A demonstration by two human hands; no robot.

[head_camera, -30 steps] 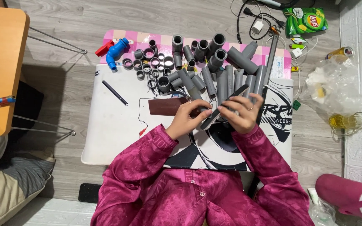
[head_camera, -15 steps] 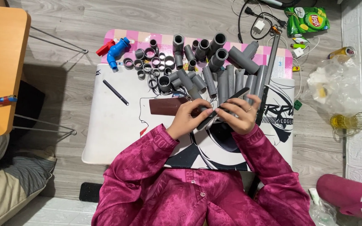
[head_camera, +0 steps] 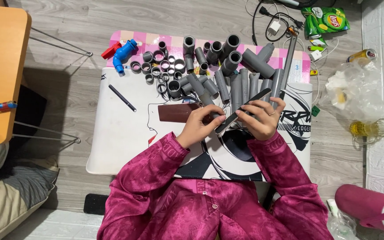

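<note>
Both hands meet mid-frame: left hand (head_camera: pixel 197 126) clamps a short grey pipe (head_camera: pixel 215 116) steady, while right hand (head_camera: pixel 259 118) grips a long file (head_camera: pixel 242 109) laid across it.

We note open white desk (head_camera: pixel 125 142) left of the left hand (head_camera: pixel 198 126), broken only by a black pen (head_camera: pixel 122 98) and a brown flat block (head_camera: pixel 176 113) touching that hand. Ahead of both hands, grey pipe pieces (head_camera: pixel 227 75) and rings (head_camera: pixel 158 66) crowd the far edge. Right of the right hand (head_camera: pixel 261 118), a metal bar (head_camera: pixel 288 62) slants across.
</note>
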